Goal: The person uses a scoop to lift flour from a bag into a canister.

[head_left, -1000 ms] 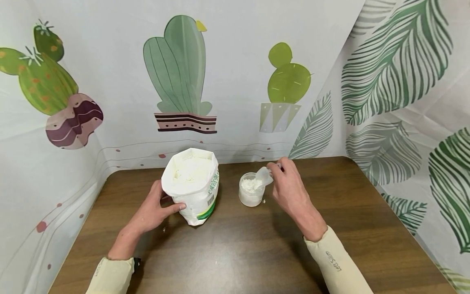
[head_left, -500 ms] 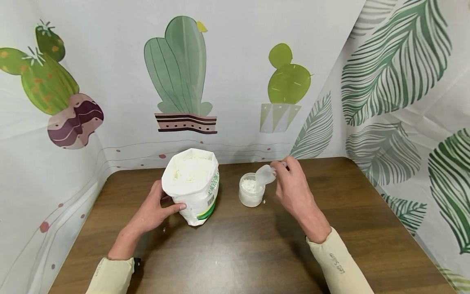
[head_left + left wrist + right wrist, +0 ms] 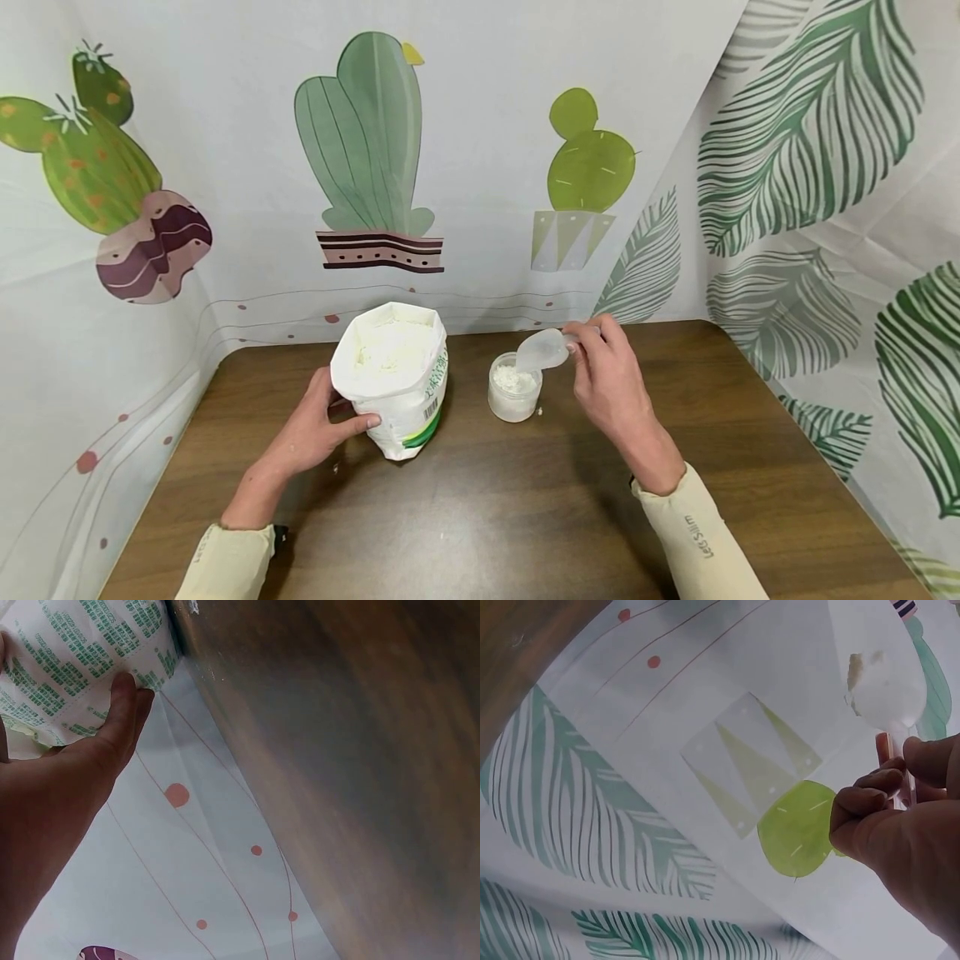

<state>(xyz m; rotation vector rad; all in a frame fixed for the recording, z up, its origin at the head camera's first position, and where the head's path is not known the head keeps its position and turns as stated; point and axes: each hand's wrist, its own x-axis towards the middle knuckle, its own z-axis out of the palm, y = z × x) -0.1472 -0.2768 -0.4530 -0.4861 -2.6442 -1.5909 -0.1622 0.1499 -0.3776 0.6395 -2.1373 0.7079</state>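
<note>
A white paper flour bag (image 3: 431,398) with green print stands with its top rolled back, full of pale powder. My left hand (image 3: 307,425) holds its left side, thumb on the front; the left wrist view shows fingers (image 3: 124,712) against the green-lettered paper. To the bag's right is a clear round jar (image 3: 513,408) with white powder heaped inside. My right hand (image 3: 611,379) pinches the handle of a translucent plastic spoon (image 3: 543,350), its bowl tilted over the jar's right rim. Some powder clings to the spoon bowl (image 3: 889,690) in the right wrist view.
The brown wooden table (image 3: 450,525) carries small white specks by the jar and below the left hand. Behind it hangs a pale cloth backdrop (image 3: 487,167) printed with cacti and leaves, close to the table's back edge.
My right hand has moved a little right and up, drawing the spoon out of the jar's powder to above its rim. The left hand and flour bag have stayed in place.
</note>
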